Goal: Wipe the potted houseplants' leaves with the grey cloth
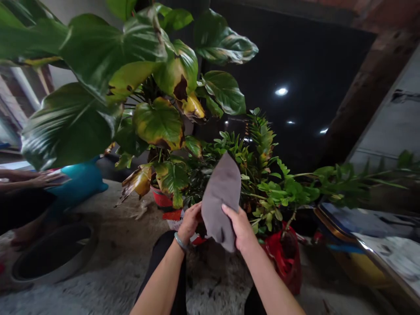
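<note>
Starting at the left, another person's hand [46, 178] rests on a teal container [78, 181]. At centre, the left hand [190, 221] curls its fingers [196, 210] onto the lower left edge of the grey cloth [221, 188], which stands upright before potted plants [262, 175]. The right hand [241, 227] pinches its right side, thumb in front.

One cloth [221, 197] is up, with two hands on it: one left hand [190, 222] and one right hand [242, 228]. One bracelet [180, 241] shows. The floor carries two red pots [160, 197], one basin [49, 258] by its left edge and one blue container [80, 179]. Three lights [281, 91] shine.
</note>
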Tool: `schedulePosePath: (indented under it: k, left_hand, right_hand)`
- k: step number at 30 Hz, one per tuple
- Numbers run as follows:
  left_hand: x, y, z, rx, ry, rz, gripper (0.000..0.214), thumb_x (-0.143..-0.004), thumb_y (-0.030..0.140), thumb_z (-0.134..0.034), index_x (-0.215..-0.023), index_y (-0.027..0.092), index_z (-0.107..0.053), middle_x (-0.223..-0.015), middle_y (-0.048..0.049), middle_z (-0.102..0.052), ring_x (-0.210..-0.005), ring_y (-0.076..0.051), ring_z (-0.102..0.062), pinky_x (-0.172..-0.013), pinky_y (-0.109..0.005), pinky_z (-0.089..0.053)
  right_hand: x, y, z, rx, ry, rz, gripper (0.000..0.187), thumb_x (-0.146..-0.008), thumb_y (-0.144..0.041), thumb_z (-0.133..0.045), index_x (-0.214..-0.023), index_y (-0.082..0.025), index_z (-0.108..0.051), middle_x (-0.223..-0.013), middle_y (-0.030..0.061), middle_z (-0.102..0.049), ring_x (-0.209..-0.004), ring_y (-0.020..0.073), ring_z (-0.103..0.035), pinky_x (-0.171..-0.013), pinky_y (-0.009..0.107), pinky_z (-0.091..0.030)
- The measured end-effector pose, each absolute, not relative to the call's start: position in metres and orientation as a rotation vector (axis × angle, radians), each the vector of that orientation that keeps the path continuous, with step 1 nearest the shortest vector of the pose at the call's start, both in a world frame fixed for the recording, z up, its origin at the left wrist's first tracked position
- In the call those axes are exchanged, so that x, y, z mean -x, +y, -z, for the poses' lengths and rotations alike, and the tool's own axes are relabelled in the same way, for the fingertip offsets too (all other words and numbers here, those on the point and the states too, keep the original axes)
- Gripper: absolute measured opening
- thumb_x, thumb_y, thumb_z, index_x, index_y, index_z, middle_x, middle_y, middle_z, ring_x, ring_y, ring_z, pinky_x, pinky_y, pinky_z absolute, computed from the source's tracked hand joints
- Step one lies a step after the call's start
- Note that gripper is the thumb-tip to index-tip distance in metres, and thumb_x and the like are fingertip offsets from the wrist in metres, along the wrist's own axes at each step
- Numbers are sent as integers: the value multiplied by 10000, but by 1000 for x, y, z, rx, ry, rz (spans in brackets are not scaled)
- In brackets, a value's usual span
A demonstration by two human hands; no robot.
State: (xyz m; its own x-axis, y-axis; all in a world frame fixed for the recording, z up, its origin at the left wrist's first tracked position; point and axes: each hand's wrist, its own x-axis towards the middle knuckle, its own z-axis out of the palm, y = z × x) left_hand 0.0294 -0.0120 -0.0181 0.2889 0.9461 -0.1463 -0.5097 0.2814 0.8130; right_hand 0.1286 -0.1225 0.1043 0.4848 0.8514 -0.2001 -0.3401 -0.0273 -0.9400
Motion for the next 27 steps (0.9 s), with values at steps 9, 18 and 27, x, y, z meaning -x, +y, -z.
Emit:
schedulePosePath:
  k: [9, 18, 27]
  left_hand:
    - [-23, -11, 6, -710, 858, -1092, 247, -460, 288, -864, -608, 171, -705, -594, -14, -673, -587, -175, -575, -560, -282, -457]
    - [-22, -12, 7, -717, 897, -1045, 327, -472, 243, -835, -772, 161, -731, -610, 21, -626, -459, -95, -512, -464, -228, -403]
    - [-28, -17, 7, -798, 866, -1007, 209, -510, 237, -810, -675, 171, -699, -568, 8, -613, -541, -155, -551, -553, -283, -432]
  right_hand:
    - [-123, -161, -125, 1219, -554, -1122, 437, -446, -387, -872, -803, -177, -733, -766, 51, -772, -766, 256, -697, -752, 364, -532]
    - [-139, -150, -91, 1180, -183, -1073, 319, -446, -334, -812, -713, -196, -705, -693, 51, -764, -860, 312, -716, -766, 409, -556]
    - [-141, -164, -125, 1158, -326, -923, 457, -467, -374, -842, -868, -193, -716, -874, 49, -790, -892, 277, -708, -798, 366, -541]
